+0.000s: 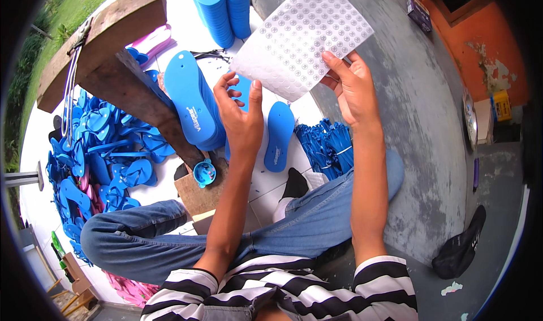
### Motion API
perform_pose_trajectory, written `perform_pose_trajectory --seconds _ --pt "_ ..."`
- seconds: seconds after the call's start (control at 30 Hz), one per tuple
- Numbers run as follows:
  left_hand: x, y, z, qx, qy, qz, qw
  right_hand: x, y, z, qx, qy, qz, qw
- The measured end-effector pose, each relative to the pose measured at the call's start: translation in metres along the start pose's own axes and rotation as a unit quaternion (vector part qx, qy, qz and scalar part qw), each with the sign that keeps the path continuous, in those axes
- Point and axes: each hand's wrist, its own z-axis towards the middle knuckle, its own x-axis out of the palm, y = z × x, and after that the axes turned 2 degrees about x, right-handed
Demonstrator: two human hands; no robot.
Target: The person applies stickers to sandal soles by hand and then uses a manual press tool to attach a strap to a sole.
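Note:
A white sheet of small round stickers [305,32] is held up and tilted in front of me. My right hand [350,89] pinches its right edge between thumb and fingers. At the sheet's lower left corner, my left hand [242,117] has its thumb and fingers spread, with nothing visible between them. Behind and left of that hand stands a tall stack of blue sandal soles [192,97]. Between my forearms, a single blue sole [279,137] lies on the white tiles. A bundle of blue sandal straps [328,148] lies near my right knee.
A wooden stand [133,75] rises at the left, its base holding a small blue cup [204,180]. Beyond it spreads a heap of blue sandals [107,145]. More stacked blue soles [218,9] stand at the back. A grey wall [407,128] bounds the right side.

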Motion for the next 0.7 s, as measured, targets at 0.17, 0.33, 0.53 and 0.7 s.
perform_pose_trajectory --seconds 0.17,0.33,0.53,0.7 --pt "-0.002 -0.001 0.009 -0.126 0.068 -0.321 0.936 0.001 -0.006 -0.008 0.035 0.013 -0.019 0.999" --pt "-0.009 0.009 0.013 -0.146 0.050 -0.392 0.907 0.001 0.000 -0.012 0.191 0.009 -0.350 0.917" --pt "-0.012 0.020 0.018 -0.157 0.091 -0.366 0.913 0.024 -0.003 -0.021 -0.005 -0.022 -0.507 0.862" --pt "-0.009 0.016 0.015 -0.158 0.111 -0.334 0.923 0.045 -0.037 -0.026 -0.140 0.006 -0.442 0.886"
